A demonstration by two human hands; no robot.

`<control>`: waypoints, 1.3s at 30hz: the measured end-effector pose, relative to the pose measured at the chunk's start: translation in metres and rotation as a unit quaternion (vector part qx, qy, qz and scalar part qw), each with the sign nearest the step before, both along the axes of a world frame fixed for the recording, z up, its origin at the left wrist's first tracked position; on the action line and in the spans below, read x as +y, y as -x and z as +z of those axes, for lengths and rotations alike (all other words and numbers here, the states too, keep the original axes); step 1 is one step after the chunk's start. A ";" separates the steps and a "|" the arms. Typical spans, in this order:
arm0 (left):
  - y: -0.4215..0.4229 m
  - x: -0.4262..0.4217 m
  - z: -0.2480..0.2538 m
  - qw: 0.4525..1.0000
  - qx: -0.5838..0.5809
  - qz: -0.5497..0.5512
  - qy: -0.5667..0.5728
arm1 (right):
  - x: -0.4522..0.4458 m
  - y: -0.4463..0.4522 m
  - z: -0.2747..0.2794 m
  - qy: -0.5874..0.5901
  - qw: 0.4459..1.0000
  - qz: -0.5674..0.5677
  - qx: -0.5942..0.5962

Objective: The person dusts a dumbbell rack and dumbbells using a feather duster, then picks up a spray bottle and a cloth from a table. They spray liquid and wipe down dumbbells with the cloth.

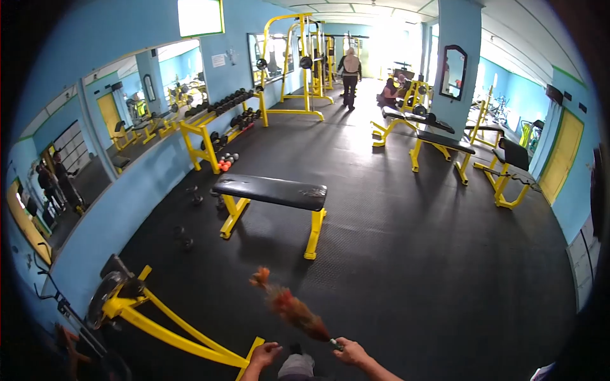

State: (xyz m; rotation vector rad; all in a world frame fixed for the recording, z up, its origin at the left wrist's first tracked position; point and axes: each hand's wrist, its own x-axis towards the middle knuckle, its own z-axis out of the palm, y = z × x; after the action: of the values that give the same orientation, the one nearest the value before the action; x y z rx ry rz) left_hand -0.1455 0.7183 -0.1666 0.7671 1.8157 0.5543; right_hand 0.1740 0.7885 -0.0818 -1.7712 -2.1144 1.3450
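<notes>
My right hand is closed round the handle of a feather duster at the bottom centre. The duster's reddish-brown feathers point up and left over the dark floor, slightly blurred. My left hand is at the lower centre, left of the duster, its fingers curled; whether it holds anything is too small to make out. Beside it is the foot of a yellow-framed machine. Beyond the duster stands a flat black bench with yellow legs and a worn patch on its right end.
Dumbbells lie on the floor left of the bench, near a yellow dumbbell rack along the mirrored wall. More benches stand at the right. A person stands at the back, with another person low down nearby.
</notes>
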 end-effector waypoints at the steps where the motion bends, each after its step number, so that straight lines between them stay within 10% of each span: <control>1: -0.023 0.021 0.063 0.998 0.034 0.031 -0.034 | 0.012 -0.003 0.000 0.001 1.000 0.007 0.012; 4: -0.011 0.095 0.034 0.932 -0.118 0.313 -0.139 | 0.044 -0.025 -0.008 0.035 0.999 0.016 -0.003; 7: 0.014 0.181 0.052 0.884 -0.234 0.368 -0.168 | 0.076 -0.048 0.004 -0.015 1.000 0.014 0.024; 10: 0.011 0.278 0.091 0.921 -0.232 0.247 -0.192 | 0.123 -0.066 0.015 -0.123 0.989 -0.004 0.081; 13: 0.005 0.375 0.078 0.928 -0.185 0.151 -0.285 | 0.192 -0.091 0.028 0.105 0.994 -0.006 -0.032; 16: -0.018 0.459 0.101 0.943 -0.178 0.112 -0.258 | 0.240 -0.114 0.054 -0.083 0.987 -0.118 -0.073; 24: -0.127 0.609 0.101 0.948 -0.214 -0.008 -0.234 | 0.350 -0.205 0.045 -0.067 0.965 -0.232 -0.107; 39: -0.210 0.884 0.109 0.929 -0.222 0.111 -0.275 | 0.721 -0.262 0.079 -0.161 0.979 -0.085 -0.093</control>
State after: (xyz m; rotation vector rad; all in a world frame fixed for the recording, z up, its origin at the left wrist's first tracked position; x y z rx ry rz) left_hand 0.0648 1.6021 -0.0580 0.7268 1.3322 1.3133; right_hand 0.4362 1.5094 -0.0028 -1.9428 -2.0628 0.7708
